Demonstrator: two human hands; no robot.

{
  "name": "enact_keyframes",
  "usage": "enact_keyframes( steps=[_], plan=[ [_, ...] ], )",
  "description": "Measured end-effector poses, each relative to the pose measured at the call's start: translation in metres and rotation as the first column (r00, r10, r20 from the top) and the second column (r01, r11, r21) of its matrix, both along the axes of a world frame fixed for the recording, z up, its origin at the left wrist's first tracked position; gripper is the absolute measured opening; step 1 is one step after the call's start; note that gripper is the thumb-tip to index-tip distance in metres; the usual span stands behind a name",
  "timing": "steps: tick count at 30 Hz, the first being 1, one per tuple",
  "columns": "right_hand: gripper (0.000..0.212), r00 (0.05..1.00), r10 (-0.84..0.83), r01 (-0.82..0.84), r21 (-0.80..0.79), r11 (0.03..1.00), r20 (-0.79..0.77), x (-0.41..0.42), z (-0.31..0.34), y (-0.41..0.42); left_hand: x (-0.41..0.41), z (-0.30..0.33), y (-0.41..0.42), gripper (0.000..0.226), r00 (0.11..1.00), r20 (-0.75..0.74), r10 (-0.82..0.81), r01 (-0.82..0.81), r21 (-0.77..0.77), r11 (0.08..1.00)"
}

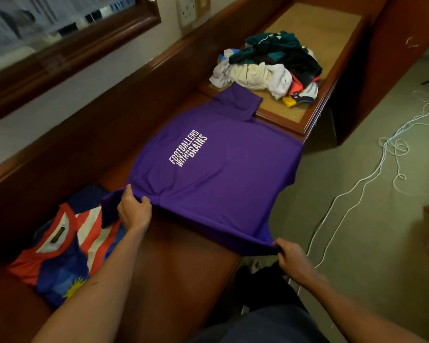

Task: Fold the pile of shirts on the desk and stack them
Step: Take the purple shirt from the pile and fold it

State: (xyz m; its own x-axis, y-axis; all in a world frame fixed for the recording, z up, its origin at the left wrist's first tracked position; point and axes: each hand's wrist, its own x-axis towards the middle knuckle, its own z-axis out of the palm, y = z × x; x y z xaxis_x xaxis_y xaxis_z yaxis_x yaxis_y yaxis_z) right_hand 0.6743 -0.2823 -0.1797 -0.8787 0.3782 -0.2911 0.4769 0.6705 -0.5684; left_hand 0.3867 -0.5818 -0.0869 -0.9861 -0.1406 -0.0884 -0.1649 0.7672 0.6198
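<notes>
Both forearms reach in from the near side of the brown wooden desk. Nearest the camera, the right hand hangs just off the desk's near right corner, its fingers and thumb pinching the lower hem corner of the purple T-shirt. Further in, the left hand rests over the desk's middle, fingers curled over the shirt's other near corner, thumb on top, gripping the cloth. Between the two hands the fabric's near edge is stretched taut.

Spread flat across the desk, the purple T-shirt shows white lettering reading "FOOTBALLERS WITH BRAINS", and one sleeve reaches onto the raised tan-topped section at the far right end. On that section, just beyond the sleeve, lies the unfolded pile of shirts, white, dark teal, black, orange and yellow pieces tangled together.

At the desk's near left corner lies a folded red, white and blue striped jersey, its edge tucked under the purple cloth beside the left hand. White cables trail over the floor at right.
</notes>
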Motion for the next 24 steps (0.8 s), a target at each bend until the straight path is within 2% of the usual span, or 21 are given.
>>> enact_keyframes(
  steps=[5,8,10,13,15,18,20,24],
  plan=[
    [0.037,0.97,0.181,-0.157,-0.15,0.976,0.16,-0.016,0.011,0.04,-0.029,0.011,0.056,0.059,0.985,-0.08,-0.155,0.142,-0.146,0.979],
    [0.053,0.956,0.211,-0.151,-0.278,0.949,0.201,-0.033,0.016,0.075,-0.056,0.013,0.109,0.062,0.956,-0.069,-0.286,0.256,-0.285,0.924],
    [0.052,0.96,0.16,-0.079,-0.324,0.943,0.229,-0.048,0.016,0.097,-0.075,0.009,0.145,0.06,0.933,-0.002,-0.359,0.337,-0.345,0.876],
    [0.05,0.959,-0.047,0.128,-0.28,0.952,0.278,-0.072,0.005,0.125,-0.096,-0.006,0.187,0.063,0.862,0.152,-0.483,0.506,-0.308,0.806],
    [0.048,0.942,-0.137,0.22,-0.258,0.941,0.306,-0.084,-0.011,0.138,-0.097,-0.02,0.203,0.067,0.828,0.24,-0.507,0.561,-0.332,0.758],
    [0.044,0.934,-0.08,0.187,-0.285,0.94,0.349,-0.098,-0.031,0.143,-0.076,-0.038,0.203,0.061,0.879,0.172,-0.445,0.474,-0.429,0.769],
    [0.042,0.927,-0.038,0.165,-0.315,0.935,0.373,-0.106,-0.042,0.145,-0.055,-0.049,0.192,0.051,0.923,0.098,-0.372,0.375,-0.44,0.816],
    [0.042,0.93,0.094,0.054,-0.386,0.921,0.355,-0.117,-0.056,0.144,-0.022,-0.072,0.162,0.04,0.954,0.083,-0.288,0.293,-0.454,0.842]
  ],
)
